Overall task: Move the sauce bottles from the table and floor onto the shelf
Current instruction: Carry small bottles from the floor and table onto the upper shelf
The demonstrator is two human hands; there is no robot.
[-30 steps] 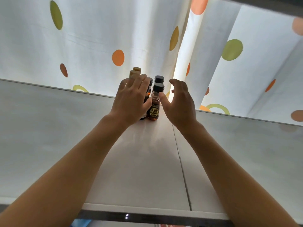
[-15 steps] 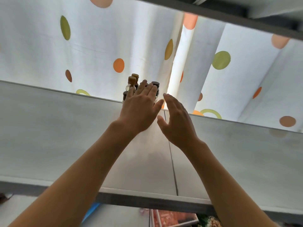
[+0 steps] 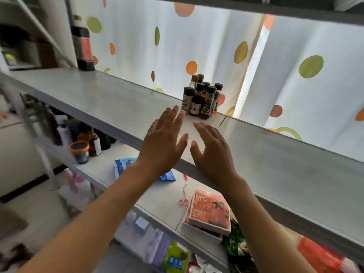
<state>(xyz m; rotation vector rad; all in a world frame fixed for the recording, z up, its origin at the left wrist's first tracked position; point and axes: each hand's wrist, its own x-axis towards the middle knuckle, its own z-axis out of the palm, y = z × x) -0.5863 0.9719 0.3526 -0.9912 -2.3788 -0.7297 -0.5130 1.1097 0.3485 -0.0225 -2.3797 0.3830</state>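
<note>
Left hand [image 3: 164, 143] and right hand [image 3: 213, 154]: both empty, fingers spread and straight, held side by side over the front edge of the grey shelf [image 3: 110, 99]. Cluster of small sauce bottles [image 3: 202, 98] stands upright at the shelf's back edge, just beyond the fingertips, not touched. 1 tall dark bottle [image 3: 82, 44] stands far beyond the left hand; an orange NFC box [image 3: 209, 212] lies on the shelf below the right wrist.
</note>
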